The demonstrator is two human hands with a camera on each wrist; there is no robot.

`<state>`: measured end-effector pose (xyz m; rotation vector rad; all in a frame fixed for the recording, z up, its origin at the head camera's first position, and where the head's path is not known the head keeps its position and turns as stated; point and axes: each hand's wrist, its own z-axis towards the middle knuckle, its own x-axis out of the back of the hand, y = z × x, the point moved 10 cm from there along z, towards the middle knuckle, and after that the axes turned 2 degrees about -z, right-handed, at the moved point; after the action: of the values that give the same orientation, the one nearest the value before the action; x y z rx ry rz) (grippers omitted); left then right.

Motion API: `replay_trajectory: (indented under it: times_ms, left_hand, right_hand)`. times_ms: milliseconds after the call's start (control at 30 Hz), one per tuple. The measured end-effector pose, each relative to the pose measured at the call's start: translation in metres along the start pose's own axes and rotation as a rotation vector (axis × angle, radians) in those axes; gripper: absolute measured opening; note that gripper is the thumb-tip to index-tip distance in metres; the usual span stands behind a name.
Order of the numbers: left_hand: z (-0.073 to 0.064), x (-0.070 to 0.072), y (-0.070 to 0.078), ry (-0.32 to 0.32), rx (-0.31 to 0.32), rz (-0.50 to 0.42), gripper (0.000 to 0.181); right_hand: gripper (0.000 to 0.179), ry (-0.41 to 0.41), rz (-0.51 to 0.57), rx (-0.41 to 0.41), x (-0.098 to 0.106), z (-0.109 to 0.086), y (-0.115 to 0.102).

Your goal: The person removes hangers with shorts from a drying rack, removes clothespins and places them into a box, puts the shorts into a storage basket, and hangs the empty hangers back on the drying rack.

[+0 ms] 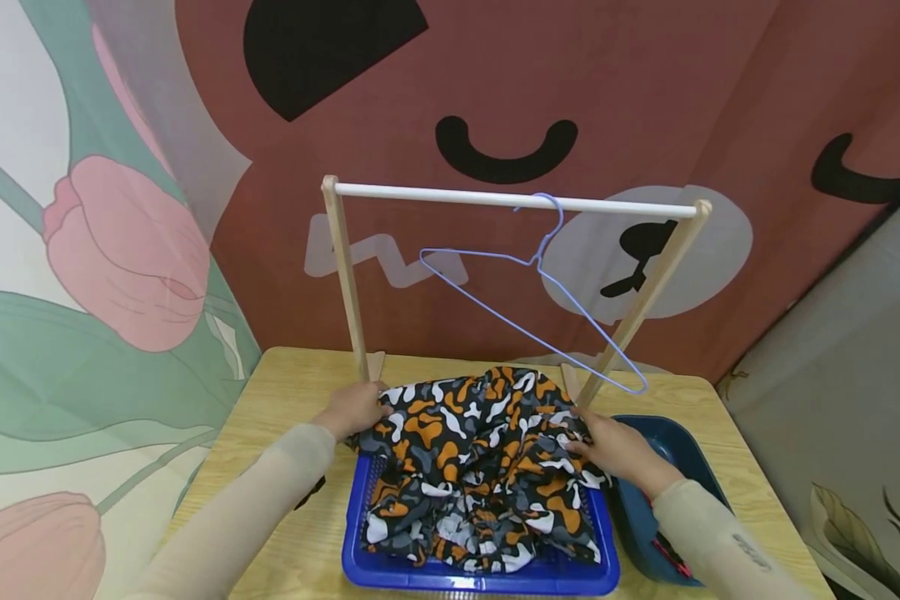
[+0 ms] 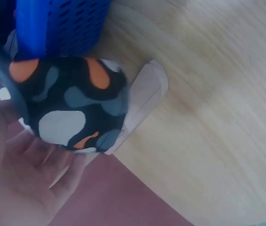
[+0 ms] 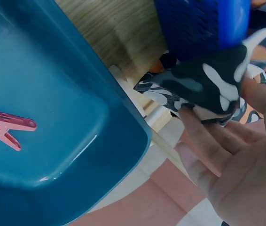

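A garment (image 1: 450, 433) in black, orange, grey and white camouflage print lies bunched over a blue basket (image 1: 480, 581); its exact kind is hidden by the folds. My left hand (image 1: 352, 408) grips its upper left edge, and in the left wrist view the cloth (image 2: 62, 101) droops over the fingers (image 2: 69, 174). At the upper right edge, my right hand (image 1: 618, 450) pinches the fabric. The right wrist view shows a folded corner (image 3: 199, 87) of it above the fingers of that hand (image 3: 236, 160).
Behind the basket stands a wooden rack with a white bar (image 1: 420, 194), from which a lilac clothes hanger (image 1: 546, 242) hangs. A teal basin (image 1: 701, 458) sits right of the basket, with a pink clothespin (image 3: 6, 126) inside. A patterned curtain (image 1: 645, 108) backs the table.
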<state>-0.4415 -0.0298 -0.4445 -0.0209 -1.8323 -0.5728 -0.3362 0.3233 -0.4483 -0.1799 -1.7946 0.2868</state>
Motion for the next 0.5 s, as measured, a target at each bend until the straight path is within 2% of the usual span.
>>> replay_trajectory:
  times_ms: [267,367,500]
  left_hand:
    - [0.004,0.009,-0.004,0.131,0.005,0.008,0.026]
    - [0.003,0.015,-0.003,0.181,-0.006,0.009,0.019]
    - [0.002,0.023,-0.003,0.226,-0.039,0.016,0.011]
  right_hand:
    - [0.02,0.192,-0.052,0.06,0.019,0.01,0.002]
    - [0.009,0.219,-0.057,0.083,0.023,0.013,0.001]
    - [0.005,0.217,-0.062,0.081,0.026,0.015,-0.001]
